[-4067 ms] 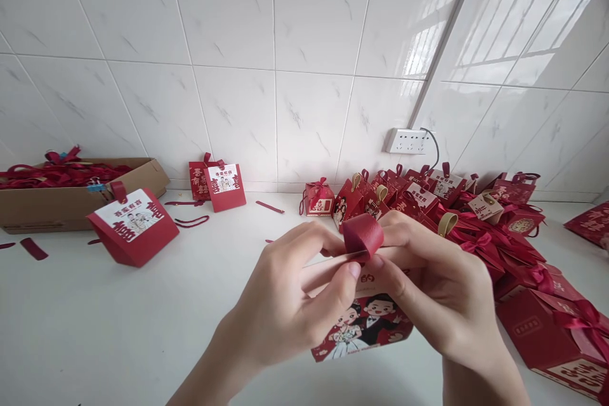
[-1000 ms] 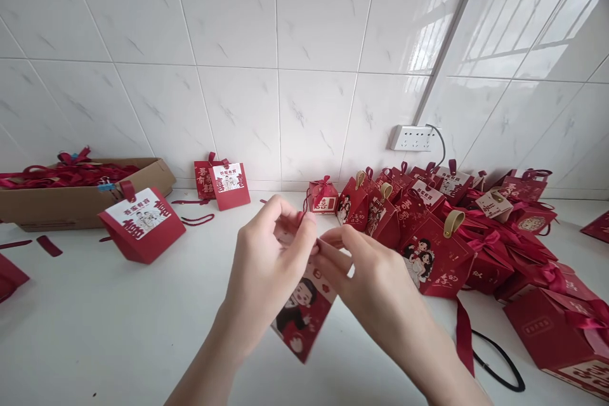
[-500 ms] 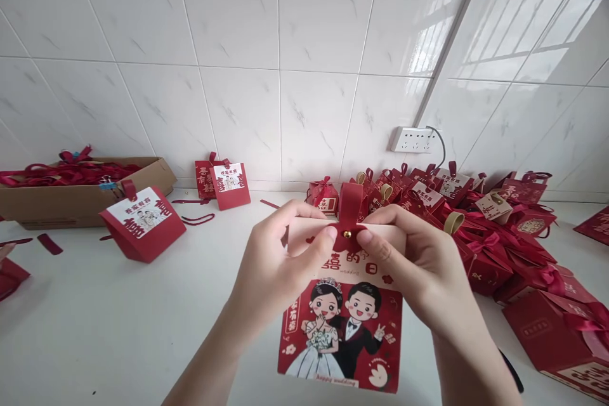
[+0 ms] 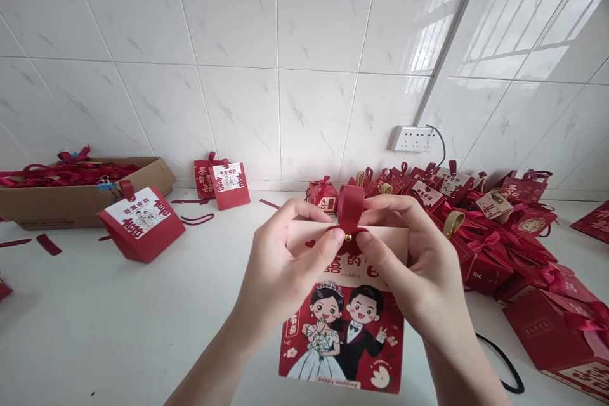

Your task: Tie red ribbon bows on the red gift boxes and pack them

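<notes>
Both hands hold up a flat red and cream gift box (image 4: 343, 336) printed with a cartoon bride and groom. A red looped strap (image 4: 351, 206) with a small gold stud stands at its top edge. My left hand (image 4: 280, 266) pinches the top edge left of the stud with thumb and fingers. My right hand (image 4: 413, 266) pinches the same edge on the right side. The thumbs meet at the stud.
A heap of finished red gift boxes (image 4: 476, 228) fills the right of the white counter (image 4: 118, 317). A cardboard carton (image 4: 71, 203) of red ribbons sits far left. A red box (image 4: 141, 224) stands near it, another red box (image 4: 223, 183) by the wall. A black cord (image 4: 504, 365) lies right.
A second ago the box hung sideways between my hands; it has been turned to face me with its print upright. The strap now stands looped above its top edge.
</notes>
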Available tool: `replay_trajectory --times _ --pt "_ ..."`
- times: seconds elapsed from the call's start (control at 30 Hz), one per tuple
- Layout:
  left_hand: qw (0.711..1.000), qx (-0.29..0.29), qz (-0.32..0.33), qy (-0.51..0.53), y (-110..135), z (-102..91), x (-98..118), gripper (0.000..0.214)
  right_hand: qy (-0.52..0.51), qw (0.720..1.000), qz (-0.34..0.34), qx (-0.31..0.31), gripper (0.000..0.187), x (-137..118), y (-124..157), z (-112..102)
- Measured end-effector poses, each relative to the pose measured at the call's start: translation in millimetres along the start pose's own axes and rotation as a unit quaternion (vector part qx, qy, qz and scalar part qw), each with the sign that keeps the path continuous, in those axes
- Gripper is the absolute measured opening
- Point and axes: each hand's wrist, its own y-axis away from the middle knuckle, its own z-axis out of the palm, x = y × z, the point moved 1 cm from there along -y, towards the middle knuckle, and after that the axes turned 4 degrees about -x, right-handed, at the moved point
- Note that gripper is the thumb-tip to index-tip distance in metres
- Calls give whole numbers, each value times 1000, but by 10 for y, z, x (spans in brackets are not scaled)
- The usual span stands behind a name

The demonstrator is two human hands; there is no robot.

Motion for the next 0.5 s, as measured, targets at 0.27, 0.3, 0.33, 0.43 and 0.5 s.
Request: replay_trajectory --times 0.27,0.3,0.33,0.43,0.5 --pt "993 16 117 5 56 37 -24 10 45 994 -99 24 19 -57 28 -15" --pt "990 21 143 5 62 42 -28 11 53 991 -122 29 22 -54 33 -15" --pt "985 21 172 9 66 45 -33 12 55 986 -153 32 24 -49 36 -15" --pt "958 7 285 20 68 31 -50 15 46 958 -284 13 29 -51 35 -26" --pt "939 10 344 5 72 -1 -51 13 56 934 -352 -14 29 -83 29 -50"
